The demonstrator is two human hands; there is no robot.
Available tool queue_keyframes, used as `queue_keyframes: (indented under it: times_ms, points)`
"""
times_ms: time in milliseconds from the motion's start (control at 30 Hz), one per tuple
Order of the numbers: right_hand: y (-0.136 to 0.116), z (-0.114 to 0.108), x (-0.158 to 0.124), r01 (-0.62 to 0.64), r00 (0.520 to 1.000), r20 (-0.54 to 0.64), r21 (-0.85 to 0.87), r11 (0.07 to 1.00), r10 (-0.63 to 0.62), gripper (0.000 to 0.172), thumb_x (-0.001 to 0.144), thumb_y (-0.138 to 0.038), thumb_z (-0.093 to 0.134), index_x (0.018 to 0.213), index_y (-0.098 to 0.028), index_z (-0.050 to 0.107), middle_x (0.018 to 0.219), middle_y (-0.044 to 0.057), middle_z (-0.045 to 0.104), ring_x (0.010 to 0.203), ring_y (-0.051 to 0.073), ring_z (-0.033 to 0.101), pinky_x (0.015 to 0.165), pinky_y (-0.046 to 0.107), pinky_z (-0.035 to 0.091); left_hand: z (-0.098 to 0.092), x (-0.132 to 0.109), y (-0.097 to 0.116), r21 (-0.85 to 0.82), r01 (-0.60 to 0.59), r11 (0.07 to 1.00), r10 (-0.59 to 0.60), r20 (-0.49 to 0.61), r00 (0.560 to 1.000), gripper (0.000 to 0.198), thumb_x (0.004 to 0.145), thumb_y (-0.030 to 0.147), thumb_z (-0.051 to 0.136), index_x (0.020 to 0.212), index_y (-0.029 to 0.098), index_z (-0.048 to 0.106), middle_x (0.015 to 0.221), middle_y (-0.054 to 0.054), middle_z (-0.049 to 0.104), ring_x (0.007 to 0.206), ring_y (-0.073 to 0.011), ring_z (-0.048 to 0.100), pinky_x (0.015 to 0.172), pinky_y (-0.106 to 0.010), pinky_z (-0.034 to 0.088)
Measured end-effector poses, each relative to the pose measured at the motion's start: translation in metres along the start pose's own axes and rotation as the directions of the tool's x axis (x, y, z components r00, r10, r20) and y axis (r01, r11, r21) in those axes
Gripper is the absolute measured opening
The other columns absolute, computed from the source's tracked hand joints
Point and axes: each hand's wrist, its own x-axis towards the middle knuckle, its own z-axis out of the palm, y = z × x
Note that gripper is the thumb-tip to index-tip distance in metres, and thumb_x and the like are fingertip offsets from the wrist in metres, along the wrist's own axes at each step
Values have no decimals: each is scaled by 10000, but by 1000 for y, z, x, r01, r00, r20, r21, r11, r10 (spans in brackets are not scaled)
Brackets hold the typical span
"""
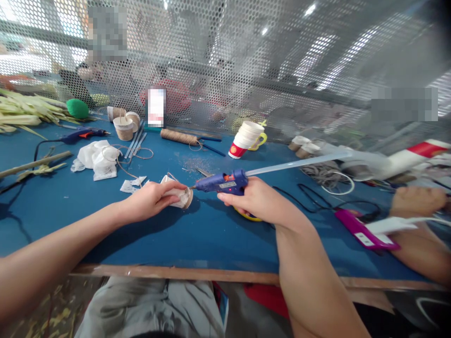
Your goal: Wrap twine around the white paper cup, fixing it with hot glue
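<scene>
My left hand (155,199) grips a small paper cup (182,199) lying on its side above the blue table. Part of the cup is hidden by my fingers, and its rim end faces right. In my right hand (262,199) is a blue glue gun (223,183), with a long clear glue stick (296,164) sticking out of its back. The gun's nozzle points left and meets, or nearly meets, the cup's edge. Behind the nozzle lie metal scissor blades (203,172), and a yellow handle (252,217) shows under my right hand.
Stacked paper cups (244,139), a twine roll (179,136) and wrapped cups (124,127) stand toward the back. White lace (97,159) and another glue gun (84,134) lie left. A purple power strip (366,230) sits right, near another person's arm (419,234).
</scene>
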Motion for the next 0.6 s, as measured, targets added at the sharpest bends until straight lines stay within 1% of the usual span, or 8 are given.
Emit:
queue_keyframes:
  times_ms: [133, 233, 433, 600]
  points:
    - [-2, -2, -2, -14, 1000, 7, -26, 1000, 15, 271, 717, -402, 549, 573, -172, 544, 480, -3, 556, 432, 113, 514, 428, 228, 404, 0, 0, 1, 11, 9, 1000, -9, 3, 1000, 339, 870, 286, 396, 1169, 179, 515, 977, -52, 679, 803, -178, 646, 685, -234, 451]
    - [-1, -1, 0, -29, 1000, 2, -28, 999, 29, 294, 723, -418, 544, 567, -169, 554, 474, 0, 552, 445, 119, 521, 448, 234, 412, 0, 1, 1, 16, 10, 1000, -10, 3, 1000, 339, 871, 283, 397, 1172, 179, 512, 968, -51, 680, 798, -179, 647, 685, -236, 449]
    - [0, 1, 3, -19, 1000, 7, 8, 1000, 18, 308, 732, -406, 541, 537, -169, 525, 413, -24, 493, 373, 85, 447, 408, 221, 372, 1, 0, 0, 3, 2, 1000, -2, 1, 1000, 331, 870, 273, 400, 1172, 191, 508, 987, -47, 676, 829, -178, 643, 700, -245, 447]
    - [-6, -1, -4, -18, 1000, 13, 13, 1000, 18, 279, 717, -388, 550, 537, -183, 489, 436, -26, 500, 378, 85, 453, 390, 217, 368, 1, 0, -2, -3, -3, 1000, 3, -2, 1000, 334, 871, 280, 397, 1172, 190, 508, 1009, -58, 669, 849, -185, 641, 695, -250, 449]
